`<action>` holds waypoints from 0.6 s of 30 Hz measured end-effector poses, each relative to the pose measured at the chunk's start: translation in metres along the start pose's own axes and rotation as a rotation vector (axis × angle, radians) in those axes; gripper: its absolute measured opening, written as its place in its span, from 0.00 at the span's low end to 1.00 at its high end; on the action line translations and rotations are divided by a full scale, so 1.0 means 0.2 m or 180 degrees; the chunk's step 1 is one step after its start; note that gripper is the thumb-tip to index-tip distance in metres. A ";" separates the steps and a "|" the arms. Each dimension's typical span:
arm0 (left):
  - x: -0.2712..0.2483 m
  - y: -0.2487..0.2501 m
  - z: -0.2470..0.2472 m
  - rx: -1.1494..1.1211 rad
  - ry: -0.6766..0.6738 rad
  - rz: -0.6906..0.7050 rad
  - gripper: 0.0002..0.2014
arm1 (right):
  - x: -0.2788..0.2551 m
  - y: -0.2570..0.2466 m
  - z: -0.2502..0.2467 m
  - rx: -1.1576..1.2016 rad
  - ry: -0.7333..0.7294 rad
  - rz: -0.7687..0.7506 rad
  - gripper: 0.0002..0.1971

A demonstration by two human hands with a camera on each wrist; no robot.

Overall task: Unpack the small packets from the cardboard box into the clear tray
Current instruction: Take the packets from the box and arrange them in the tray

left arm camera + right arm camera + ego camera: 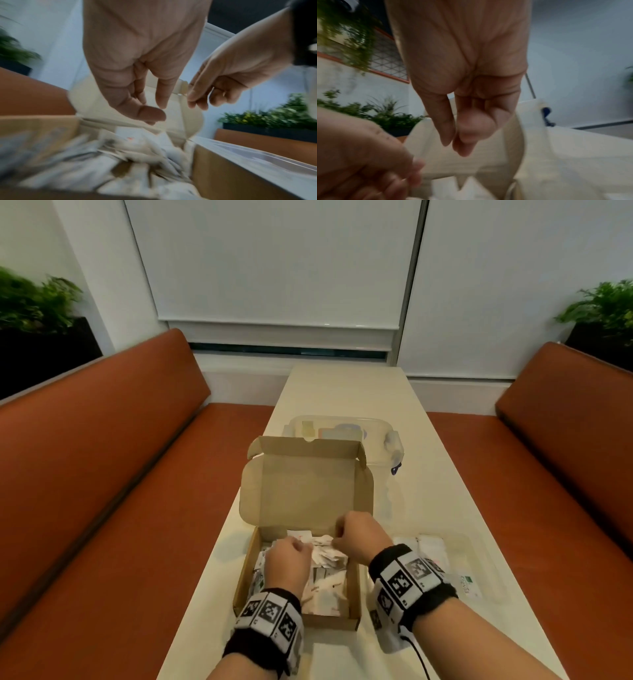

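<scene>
Both wrists sit closest to me, each in a black band with coded markers. My left hand (287,559) hovers over the packets (322,556) heaped in the cardboard box (354,590), fingers (161,93) loosely curled, thumb apart, gripping nothing I can see. My right hand (359,537) is at the box's far end, thumb and fingers drawn together at the tips; whether they pinch a packet, I can't tell. Right of the box lies the clear tray (486,570), some packets inside. Lid (305,484) stands open.
</scene>
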State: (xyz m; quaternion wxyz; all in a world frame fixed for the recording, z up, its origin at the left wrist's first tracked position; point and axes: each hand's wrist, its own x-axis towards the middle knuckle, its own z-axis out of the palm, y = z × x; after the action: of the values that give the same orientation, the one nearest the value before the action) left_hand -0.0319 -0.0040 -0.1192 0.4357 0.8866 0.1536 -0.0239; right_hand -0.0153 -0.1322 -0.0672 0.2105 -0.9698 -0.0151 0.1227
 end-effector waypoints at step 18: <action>0.04 -0.19 -0.14 0.0188 0.0192 -0.0025 0.06 | 0.14 -0.16 0.36 -0.0907 -0.0941 0.0187 0.26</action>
State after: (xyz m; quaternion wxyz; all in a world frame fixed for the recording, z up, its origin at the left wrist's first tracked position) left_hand -0.0370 0.0420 -0.1318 0.4044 0.8988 0.1694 -0.0034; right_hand -0.0050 -0.0716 -0.1243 0.0630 -0.9612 -0.0347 0.2663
